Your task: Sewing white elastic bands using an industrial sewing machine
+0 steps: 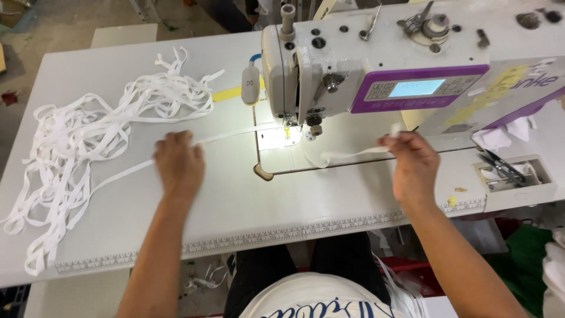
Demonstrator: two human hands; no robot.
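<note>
- A loose heap of white elastic tape [88,141] fills the left third of the frame, its loops tangled on the white work table [247,206]; I cannot count the loops.
- 1 strand of that tape [229,135] runs out of the heap with its long axis almost level, rising slightly toward the right, from the left-centre of the frame to the lit needle area [288,132].
- The left hand [178,162] lies palm down on this strand, left of centre, fingers close together and curled, pressing the tape to the table.
- 1 printed ruler strip [282,235] follows the table's near edge across the lower middle of the frame.
- 1 strip of yellow tape [226,93] lies on the table in the upper centre, beside 1 small white oval lamp [250,85] on a blue stalk.
- 1 white industrial sewing machine [376,53] takes the upper right; on its front sits 1 purple-framed control panel [418,88] with a pale blue screen, and a yellow patch farther right.
- The right hand [412,162], right of centre, pinches the tape's sewn end [353,154] between thumb and fingertips, clamped shut on it.
- 1 pair of black thread snips [503,168] rests in a recessed tray [541,176] at the right edge.
</note>
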